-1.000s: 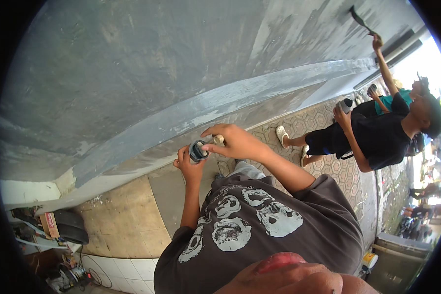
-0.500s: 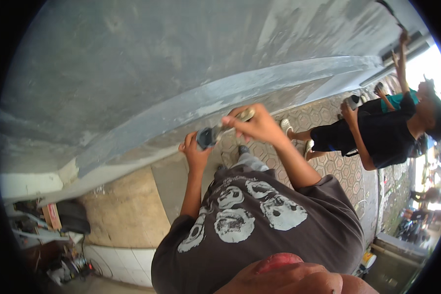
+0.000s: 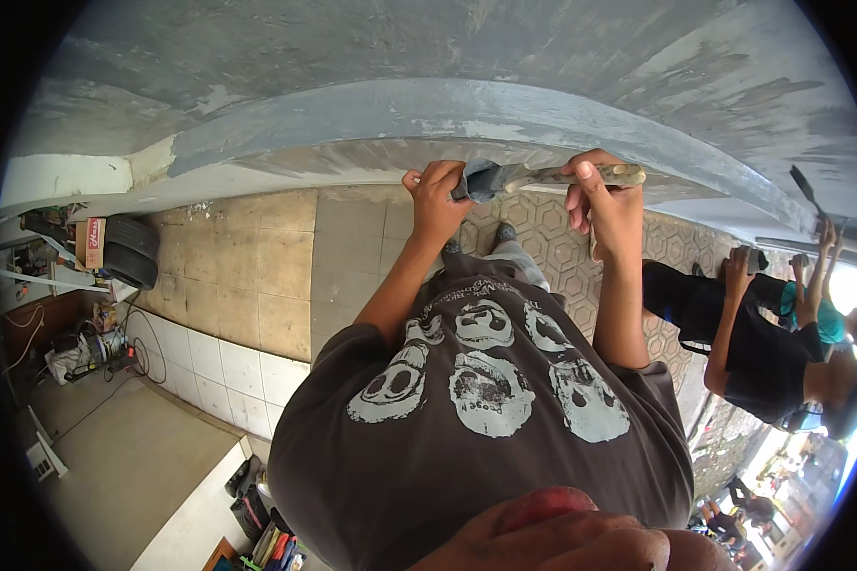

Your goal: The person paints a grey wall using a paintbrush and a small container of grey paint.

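My left hand (image 3: 437,202) is closed around a small cup (image 3: 470,183) with dark grey paint inside, tilted so that its mouth faces right. A paintbrush (image 3: 546,177) lies almost level in my right hand (image 3: 607,211), its pale handle end pointing away to the right. The brush's bristle end is at the mouth of the cup; whether the bristles touch the paint I cannot tell. Both hands are in front of my chest, close to a wall (image 3: 371,109) streaked with grey paint.
To the right, a person in a black shirt (image 3: 767,357) holds a dark cup (image 3: 757,260) and reaches a brush (image 3: 806,188) to the wall. Someone in teal (image 3: 830,326) stands beyond. Tyres (image 3: 131,252), a box (image 3: 91,244) and a machine with cables (image 3: 86,354) are at left.
My view has swung, so the other people appear lower and the left side shows more. My right hand is farther from the cup, with the brush now stretched nearly level between them.
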A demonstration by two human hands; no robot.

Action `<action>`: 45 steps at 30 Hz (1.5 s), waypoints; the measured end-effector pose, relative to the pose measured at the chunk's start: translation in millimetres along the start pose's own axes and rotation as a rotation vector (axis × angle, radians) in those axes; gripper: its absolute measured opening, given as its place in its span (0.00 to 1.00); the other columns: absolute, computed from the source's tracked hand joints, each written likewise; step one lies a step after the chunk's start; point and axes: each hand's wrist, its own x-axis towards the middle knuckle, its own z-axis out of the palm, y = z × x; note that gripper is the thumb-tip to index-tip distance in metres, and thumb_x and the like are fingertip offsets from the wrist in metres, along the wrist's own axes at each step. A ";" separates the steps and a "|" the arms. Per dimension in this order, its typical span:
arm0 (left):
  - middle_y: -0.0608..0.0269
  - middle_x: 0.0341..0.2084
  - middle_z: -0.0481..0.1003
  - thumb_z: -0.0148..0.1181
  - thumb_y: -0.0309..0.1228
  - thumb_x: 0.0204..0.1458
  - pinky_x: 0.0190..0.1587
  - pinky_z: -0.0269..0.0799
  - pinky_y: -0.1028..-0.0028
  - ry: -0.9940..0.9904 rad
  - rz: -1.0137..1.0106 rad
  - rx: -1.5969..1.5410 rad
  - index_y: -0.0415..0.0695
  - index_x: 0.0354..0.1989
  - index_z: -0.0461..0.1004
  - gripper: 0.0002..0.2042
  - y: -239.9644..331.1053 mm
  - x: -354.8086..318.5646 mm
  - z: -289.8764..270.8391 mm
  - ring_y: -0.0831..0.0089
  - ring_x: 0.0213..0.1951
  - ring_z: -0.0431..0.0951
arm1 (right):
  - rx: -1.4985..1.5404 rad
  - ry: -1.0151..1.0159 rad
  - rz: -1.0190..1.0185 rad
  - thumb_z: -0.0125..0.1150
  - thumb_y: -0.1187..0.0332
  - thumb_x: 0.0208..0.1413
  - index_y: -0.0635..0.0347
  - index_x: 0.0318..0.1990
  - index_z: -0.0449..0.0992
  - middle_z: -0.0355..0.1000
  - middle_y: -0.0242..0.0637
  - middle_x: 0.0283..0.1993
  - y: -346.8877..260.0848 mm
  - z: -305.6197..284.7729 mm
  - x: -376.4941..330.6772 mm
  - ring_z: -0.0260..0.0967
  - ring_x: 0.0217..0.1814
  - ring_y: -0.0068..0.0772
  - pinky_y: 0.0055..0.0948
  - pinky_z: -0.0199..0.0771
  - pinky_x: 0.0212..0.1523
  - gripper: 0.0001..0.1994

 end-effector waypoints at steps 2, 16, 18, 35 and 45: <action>0.75 0.43 0.79 0.77 0.33 0.35 0.54 0.49 0.60 0.002 0.011 0.013 0.48 0.40 0.82 0.20 1.0 0.1 -0.1 0.73 0.49 0.77 | 0.039 -0.017 -0.004 0.63 0.58 0.68 0.68 0.38 0.79 0.73 0.36 0.20 4.3 6.3 -0.9 0.69 0.14 0.23 0.18 0.63 0.13 0.18; 0.76 0.41 0.79 0.78 0.36 0.34 0.52 0.50 0.59 0.108 0.011 0.138 0.49 0.41 0.81 0.21 -2.3 11.0 -6.1 0.73 0.47 0.77 | 0.151 0.204 -0.270 0.58 0.62 0.71 0.72 0.37 0.74 0.73 0.43 0.21 10.2 15.5 8.1 0.78 0.21 0.36 0.30 0.81 0.22 0.17; 0.76 0.41 0.79 0.78 0.36 0.34 0.52 0.50 0.60 0.131 0.012 0.151 0.49 0.41 0.81 0.22 -3.7 10.4 -7.5 0.73 0.47 0.77 | 0.154 0.221 -0.302 0.57 0.62 0.72 0.72 0.36 0.73 0.72 0.43 0.21 8.6 11.8 7.9 0.77 0.21 0.36 0.31 0.81 0.23 0.18; 0.77 0.46 0.77 0.80 0.35 0.30 0.52 0.50 0.60 0.033 0.037 0.143 0.54 0.50 0.80 0.31 8.9 5.4 -3.0 0.74 0.51 0.76 | -0.097 0.230 -0.204 0.64 0.64 0.68 0.69 0.27 0.79 0.72 0.32 0.18 24.0 16.8 -6.5 0.69 0.14 0.19 0.21 0.65 0.15 0.18; 0.75 0.46 0.78 0.80 0.34 0.31 0.53 0.51 0.61 0.032 0.024 0.117 0.51 0.50 0.80 0.30 10.9 2.6 0.5 0.73 0.50 0.76 | -0.010 0.363 -0.254 0.60 0.63 0.70 0.71 0.28 0.77 0.71 0.34 0.20 14.1 -4.6 -14.7 0.66 0.13 0.20 0.22 0.63 0.12 0.19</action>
